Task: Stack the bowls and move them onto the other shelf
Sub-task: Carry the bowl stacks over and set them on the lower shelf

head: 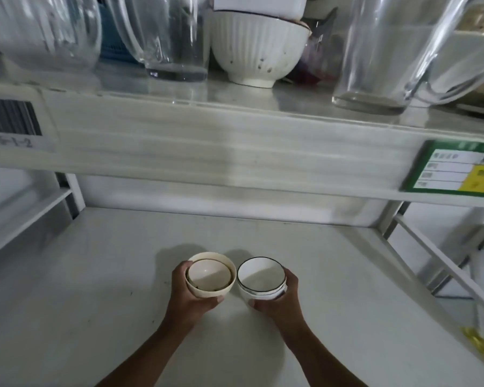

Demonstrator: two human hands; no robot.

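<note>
left hand (192, 296) curled in grip, right hand (277, 298) likewise

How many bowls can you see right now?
5 at least: a small bowl nested in the cream bowl the left hand holds; two stacked black-rimmed bowls in the right hand; a ribbed bowl on the upper shelf. More may be hidden.

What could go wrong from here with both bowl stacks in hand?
1. The small bowl sits loose and tilted inside the cream bowl; it may rattle or slip.
2. The cream bowl nearly touches the black-rimmed bowl; rims could knock.
3. Glass jugs crowd the upper shelf.
</note>
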